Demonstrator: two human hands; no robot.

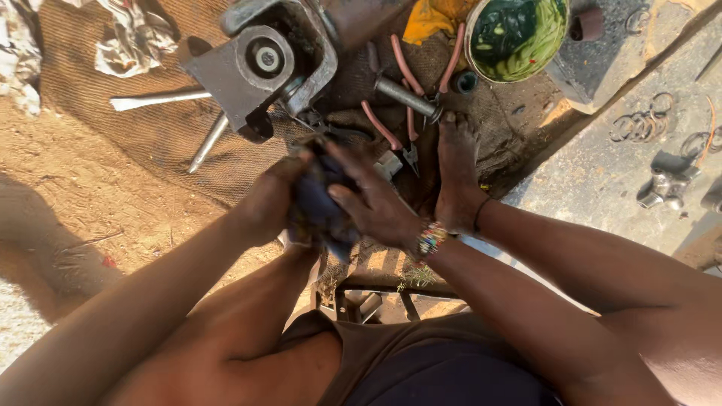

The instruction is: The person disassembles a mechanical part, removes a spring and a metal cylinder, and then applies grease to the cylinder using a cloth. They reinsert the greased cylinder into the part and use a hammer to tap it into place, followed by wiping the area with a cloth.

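My left hand [269,197] and my right hand [372,201] are pressed together around a dark blue rag [316,201], which is bunched between the palms. Whether anything is wrapped inside the rag is hidden. A beaded bracelet [432,239] circles my right wrist. My bare foot [457,177] rests on the sacking just right of the hands, with a thin black band at the ankle.
A heavy grey metal housing [259,64] with a round bore lies on brown sacking above the hands. Red-handled pliers [402,71], a hammer [406,96], steel rods [158,99] and a green-smeared bowl [517,34] lie around. Metal rings [639,124] sit on a concrete slab at right.
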